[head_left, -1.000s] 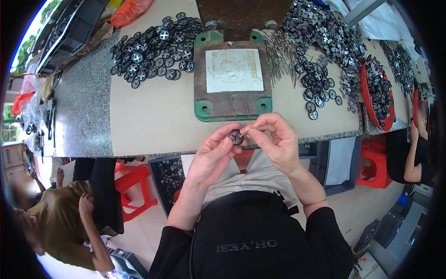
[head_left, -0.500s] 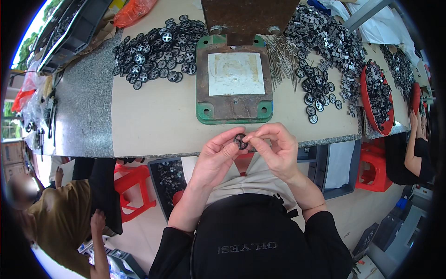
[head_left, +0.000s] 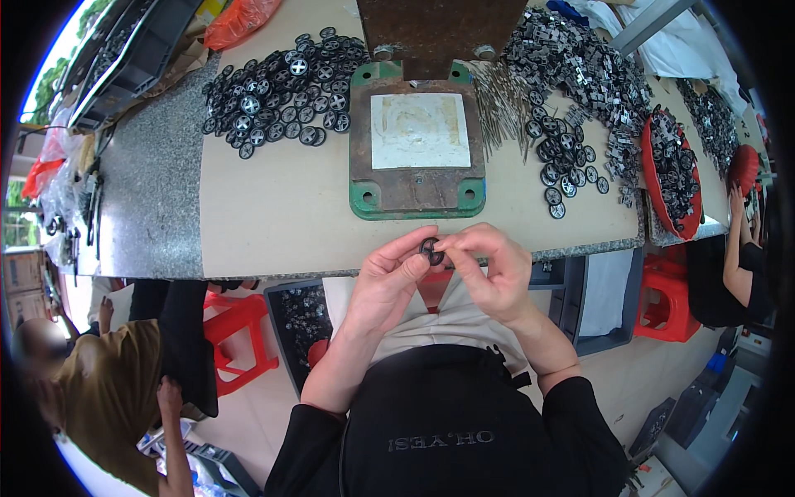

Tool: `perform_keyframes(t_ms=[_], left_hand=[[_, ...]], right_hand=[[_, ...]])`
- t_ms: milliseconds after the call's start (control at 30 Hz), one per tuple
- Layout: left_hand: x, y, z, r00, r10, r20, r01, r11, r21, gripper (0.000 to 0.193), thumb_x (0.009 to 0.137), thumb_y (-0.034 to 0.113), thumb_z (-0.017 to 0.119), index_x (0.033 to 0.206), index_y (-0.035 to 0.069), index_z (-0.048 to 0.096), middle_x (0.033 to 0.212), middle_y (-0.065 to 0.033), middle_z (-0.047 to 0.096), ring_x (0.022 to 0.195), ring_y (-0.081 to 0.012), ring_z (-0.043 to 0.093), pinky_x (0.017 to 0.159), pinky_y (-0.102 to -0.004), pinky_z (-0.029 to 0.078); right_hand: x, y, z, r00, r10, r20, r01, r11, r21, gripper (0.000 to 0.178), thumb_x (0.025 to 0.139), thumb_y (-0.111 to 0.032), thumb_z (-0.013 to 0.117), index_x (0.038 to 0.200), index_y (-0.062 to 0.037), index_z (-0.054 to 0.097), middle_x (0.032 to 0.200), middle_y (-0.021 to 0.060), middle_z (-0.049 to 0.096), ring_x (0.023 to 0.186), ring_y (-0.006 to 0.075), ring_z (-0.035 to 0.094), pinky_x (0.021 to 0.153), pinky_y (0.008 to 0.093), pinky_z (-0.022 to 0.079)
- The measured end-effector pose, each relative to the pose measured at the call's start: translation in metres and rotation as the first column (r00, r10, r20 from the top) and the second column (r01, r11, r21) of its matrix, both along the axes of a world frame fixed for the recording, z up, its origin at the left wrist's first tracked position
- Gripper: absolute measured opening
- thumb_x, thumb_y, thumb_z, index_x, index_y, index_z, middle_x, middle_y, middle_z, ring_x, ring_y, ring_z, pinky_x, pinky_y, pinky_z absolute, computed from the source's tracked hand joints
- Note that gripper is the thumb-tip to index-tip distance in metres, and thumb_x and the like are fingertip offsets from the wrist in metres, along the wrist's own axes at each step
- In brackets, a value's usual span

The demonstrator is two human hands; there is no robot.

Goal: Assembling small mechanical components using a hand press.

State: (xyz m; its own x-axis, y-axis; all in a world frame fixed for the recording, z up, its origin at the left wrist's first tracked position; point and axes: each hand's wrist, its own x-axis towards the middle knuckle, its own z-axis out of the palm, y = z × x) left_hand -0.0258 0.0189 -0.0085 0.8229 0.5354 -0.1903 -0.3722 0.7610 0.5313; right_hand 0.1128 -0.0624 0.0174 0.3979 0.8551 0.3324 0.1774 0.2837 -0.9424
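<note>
Between the thumb and fingers of my left hand point(head_left: 385, 280) is a small black toy wheel point(head_left: 428, 248), tilted so that its spokes show. My right hand point(head_left: 495, 269) is closed in a pinch, its thumb and fingertips touching the wheel's right side. Whatever is in that pinch is hidden. Both hands are just in front of the table edge, below a green-cornered press base point(head_left: 414, 178) with a white pad point(head_left: 420, 131) on it. A large heap of similar wheels point(head_left: 281, 95) lies left of the base, and a smaller wheel group point(head_left: 566, 161) lies to its right.
Thin metal rods point(head_left: 499, 99) lie right of the press. Beyond them spread many small dark metal parts point(head_left: 580, 66). A red tray point(head_left: 652, 178) holds more parts. Co-workers are at both sides, near red stools point(head_left: 240, 340). A dark bin point(head_left: 286, 319) stands below the table.
My hands stay almost in place, with the right fingers shifting slightly against the wheel. At the far right, a co-worker's red container has tilted.
</note>
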Motion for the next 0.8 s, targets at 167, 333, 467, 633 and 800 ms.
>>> perform_keyframes(t_ms=[167,333,467,633,800], left_hand=[[0.007,-0.009,0.002,0.992,0.098,-0.074,-0.078,0.969,0.234,0.036,0.083,0.003,0.058,0.118,-0.001,0.051,0.106,-0.0117,0.060,0.096,-0.0165,0.058,0.088,-0.0293,0.045],[0.004,-0.009,-0.008,0.996,0.052,-0.075,-0.040,0.987,0.158,0.034,0.084,0.007,0.057,0.118,0.001,0.051,0.105,-0.0108,0.061,0.096,-0.0187,0.058,0.086,-0.0335,0.046],[0.006,-0.010,-0.013,0.999,0.023,-0.027,-0.021,0.997,0.076,0.033,0.085,0.006,0.056,0.117,0.000,0.051,0.106,-0.0116,0.060,0.094,-0.0180,0.058,0.085,-0.0313,0.046],[0.011,-0.010,-0.001,0.993,0.010,-0.117,-0.008,1.000,0.023,0.032,0.086,0.005,0.053,0.117,-0.002,0.050,0.108,-0.0160,0.059,0.089,-0.0209,0.061,0.080,-0.0298,0.050],[0.012,-0.009,0.000,0.993,-0.014,-0.115,0.016,1.000,0.018,0.032,0.086,0.003,0.052,0.118,-0.002,0.049,0.109,-0.0197,0.057,0.090,-0.0231,0.061,0.081,-0.0303,0.051]], right_hand=[[-0.013,-0.005,0.001,0.943,-0.119,-0.310,0.116,0.993,-0.027,0.009,0.082,0.003,0.056,0.091,0.0019,0.055,0.086,0.0112,0.064,0.081,0.0158,0.063,0.069,0.0249,0.052],[-0.007,-0.006,-0.002,0.993,-0.110,-0.039,0.106,0.990,-0.088,0.012,0.082,0.001,0.058,0.093,0.0010,0.053,0.086,0.0104,0.065,0.084,0.0154,0.063,0.070,0.0254,0.051],[-0.003,-0.012,0.000,0.997,-0.062,-0.056,0.052,0.986,-0.161,0.018,0.080,-0.001,0.060,0.097,0.0000,0.053,0.085,0.0089,0.066,0.086,0.0132,0.063,0.070,0.0244,0.049],[0.030,-0.028,0.021,0.989,-0.113,-0.097,0.080,0.952,-0.294,0.022,0.081,-0.006,0.060,0.102,-0.0023,0.056,0.086,0.0084,0.065,0.080,0.0138,0.063,0.069,0.0258,0.048],[0.140,-0.063,0.010,0.473,-0.460,0.751,0.784,0.610,-0.120,0.016,0.081,-0.005,0.056,0.096,-0.0023,0.061,0.085,0.0130,0.063,0.074,0.0231,0.061,0.065,0.0305,0.047]])
